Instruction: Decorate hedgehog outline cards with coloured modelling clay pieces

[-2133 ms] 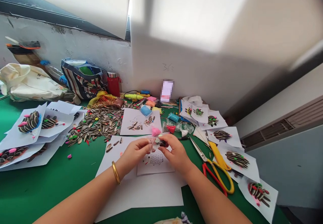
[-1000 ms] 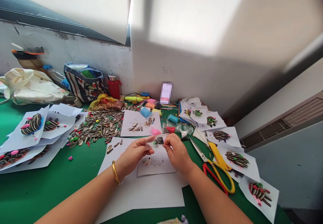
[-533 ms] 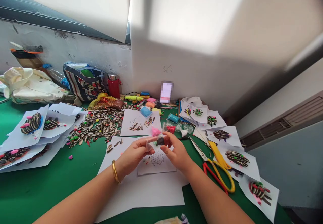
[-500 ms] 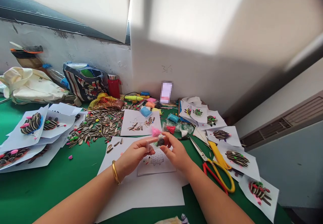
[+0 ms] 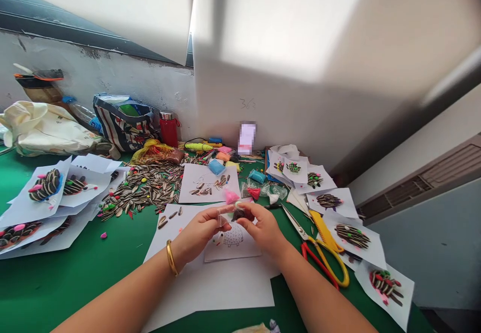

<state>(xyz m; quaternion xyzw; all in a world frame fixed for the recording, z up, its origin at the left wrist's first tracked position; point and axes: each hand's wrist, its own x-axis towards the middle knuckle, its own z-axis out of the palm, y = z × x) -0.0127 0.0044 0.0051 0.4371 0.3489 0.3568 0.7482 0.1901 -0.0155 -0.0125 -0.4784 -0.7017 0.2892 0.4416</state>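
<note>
While the green bench (image 5: 86, 278) carries a large white sheet (image 5: 229, 293) toward its near edge, a card (image 5: 235, 250) with a spiny animal drawn on it lies on top. The left hand (image 5: 206, 225) and right hand (image 5: 261, 227) would probably do best with a light, steady pinch. Angled inward above the card, the right grips a dark lump (image 5: 238, 215) between thumb and fingers; the left pinches clear film (image 5: 220, 217) beside it.

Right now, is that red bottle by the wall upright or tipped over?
Upright: the red bottle stands beside the striped bag, its silver cap uppermost.
</note>
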